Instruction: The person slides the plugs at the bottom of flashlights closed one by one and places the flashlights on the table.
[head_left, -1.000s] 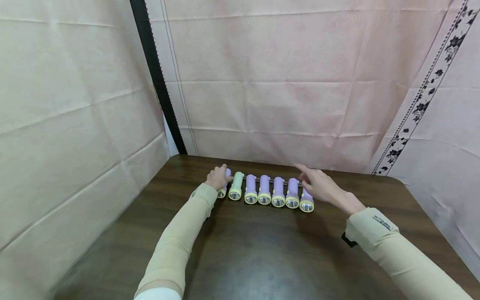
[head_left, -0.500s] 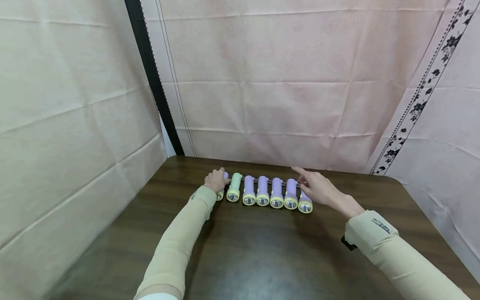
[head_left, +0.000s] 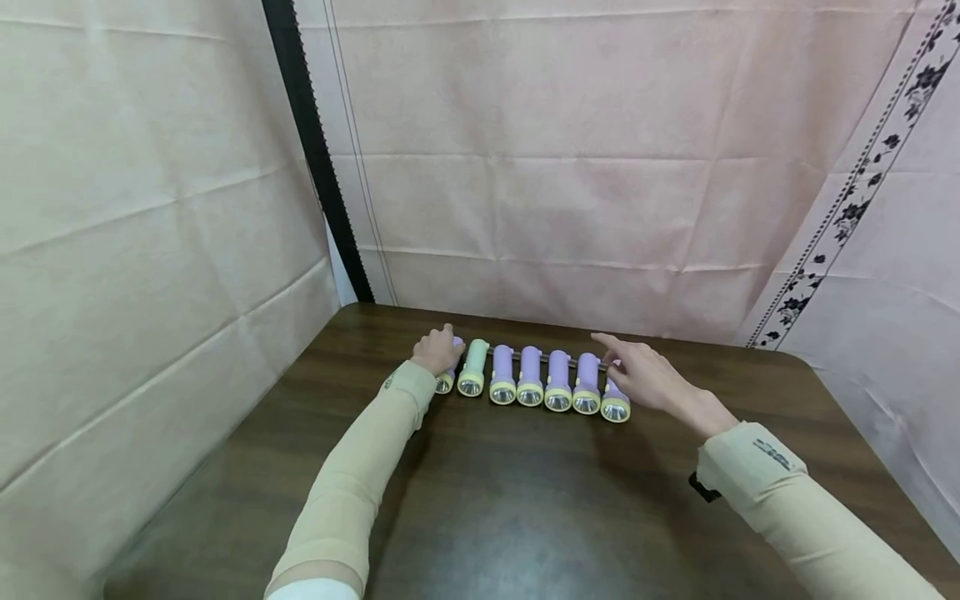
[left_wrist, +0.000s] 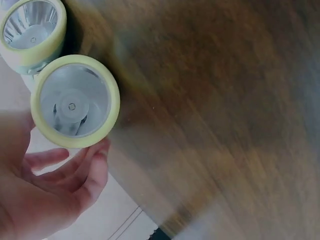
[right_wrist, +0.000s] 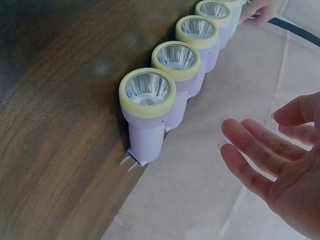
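Note:
Several flashlights lie in a row near the table's far edge, lens ends toward me. At the left end, my left hand [head_left: 437, 352] holds a purple flashlight [head_left: 446, 383] with a yellow rim; in the left wrist view its fingers curl behind the lens head [left_wrist: 114, 102]. A mint-green flashlight [head_left: 474, 365] is beside it, followed by more purple ones. My right hand [head_left: 641, 371] hovers by the rightmost purple flashlight [head_left: 615, 408]. In the right wrist view its fingers [right_wrist: 257, 155] are loosely bent, apart from that flashlight [right_wrist: 145, 137], whose tail has two metal prongs.
The dark wood table [head_left: 495, 508] extends toward me in front of the row. Pale cloth curtains [head_left: 562, 208] hang right behind its far edge and along the left side. A black band [head_left: 318, 158] runs down the cloth at the back left corner.

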